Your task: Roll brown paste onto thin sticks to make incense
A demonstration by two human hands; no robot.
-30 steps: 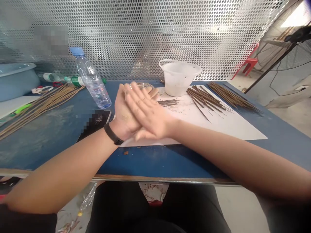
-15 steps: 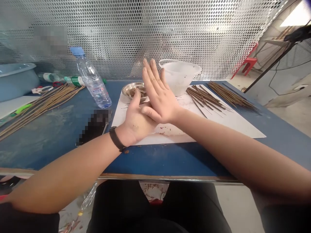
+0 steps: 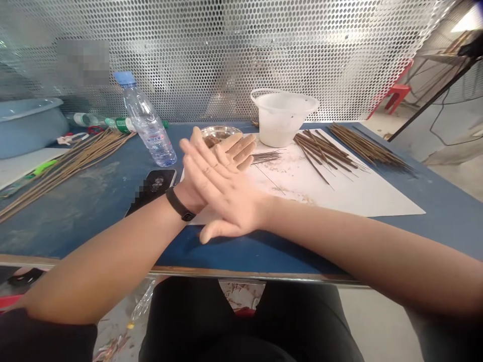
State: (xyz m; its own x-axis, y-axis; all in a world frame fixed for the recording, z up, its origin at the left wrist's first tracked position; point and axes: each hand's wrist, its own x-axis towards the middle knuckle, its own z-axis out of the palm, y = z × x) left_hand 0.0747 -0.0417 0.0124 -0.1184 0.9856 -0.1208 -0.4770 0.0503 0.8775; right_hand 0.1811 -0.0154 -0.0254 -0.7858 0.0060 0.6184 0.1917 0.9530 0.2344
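Observation:
My right hand (image 3: 222,193) lies flat across my left hand (image 3: 234,148), palm against palm, fingers stretched out, above the near edge of a white sheet (image 3: 362,193) on the blue table (image 3: 86,201). Whether anything lies between the palms is hidden. My left wrist wears a black band (image 3: 180,204). Just beyond the hands stands a small metal dish (image 3: 219,133) with brown stuff in it, and a thin bundle of fine sticks (image 3: 266,157) lies to its right.
A white plastic tub (image 3: 283,118) stands at the back, dark coated sticks (image 3: 320,151) and more sticks (image 3: 372,151) to its right. A water bottle (image 3: 145,120), a phone (image 3: 153,186), bare sticks (image 3: 64,166) and a blue basin (image 3: 30,123) are to the left. Perforated metal screen (image 3: 226,50) behind.
My right hand slid forward over the left, then drew back toward me, so the palms cross again near the table's front edge. The view shifted slightly.

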